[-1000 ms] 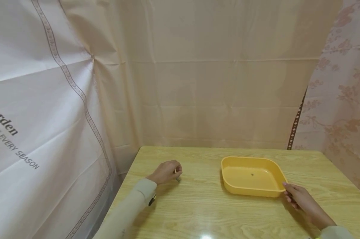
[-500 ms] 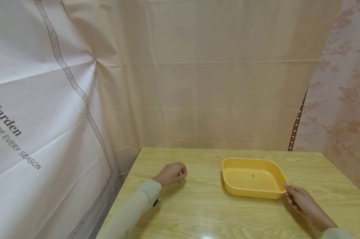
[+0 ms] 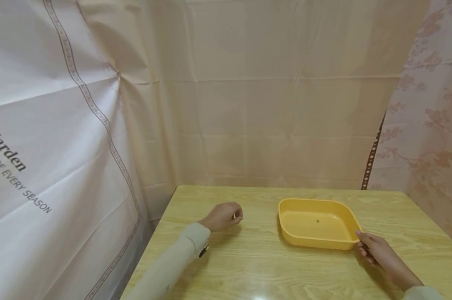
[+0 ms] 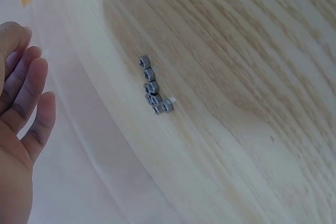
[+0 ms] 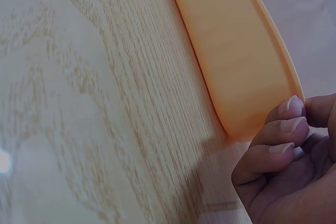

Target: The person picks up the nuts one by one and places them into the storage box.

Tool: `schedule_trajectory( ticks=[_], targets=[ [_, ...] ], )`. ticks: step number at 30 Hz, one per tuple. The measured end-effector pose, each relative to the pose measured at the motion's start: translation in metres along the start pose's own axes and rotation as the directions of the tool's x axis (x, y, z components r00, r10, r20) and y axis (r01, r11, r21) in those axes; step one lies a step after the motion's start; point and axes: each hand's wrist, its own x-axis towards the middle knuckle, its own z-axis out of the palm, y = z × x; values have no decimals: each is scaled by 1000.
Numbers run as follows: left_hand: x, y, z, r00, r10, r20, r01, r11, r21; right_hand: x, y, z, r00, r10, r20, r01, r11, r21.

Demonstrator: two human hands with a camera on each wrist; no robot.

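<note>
In the head view my left hand (image 3: 223, 216) is over the table, left of a yellow tray (image 3: 320, 241). Its fingers are bent and the thumb is close to the index finger, its tip hidden; I cannot tell whether anything is pinched there. Several small metal hex nuts (image 4: 152, 87) lie clustered on the wood in the left wrist view, apart from the curled fingers (image 4: 37, 82). My right hand (image 3: 377, 252) pinches the tray's near right corner between thumb and fingers. One small dark piece (image 3: 317, 221) is on the tray floor.
The table (image 3: 226, 266) has a pale wood-grain top. Cream cloth (image 3: 267, 104) hangs behind its far edge, with a printed white cloth (image 3: 61, 166) on the left and a floral one (image 3: 432, 125) on the right.
My left hand has moved to the right, closer to the tray, and now covers the spot where the nuts showed in the head view. The right hand stays on the tray corner.
</note>
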Motion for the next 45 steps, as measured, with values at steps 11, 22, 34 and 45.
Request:
schedule_trajectory(
  ticks=[11,22,34,45],
  targets=[
    [12,10,-1,1000,16,10,-17,1000,23,-1,-1,1,1000,1,1,-1,1000,1],
    [21,19,2,999,53,7,-53,998,44,0,-2,2,1000,1,6,-1,1000,-9],
    [40,38,2,994,89,56,-93,991,91,2,0,-1,1000,21,2,-21,1000,-7],
    [51,47,5,989,134,57,-139,986,96,2,-1,-2,1000,31,7,-31,1000,2]
  ],
)
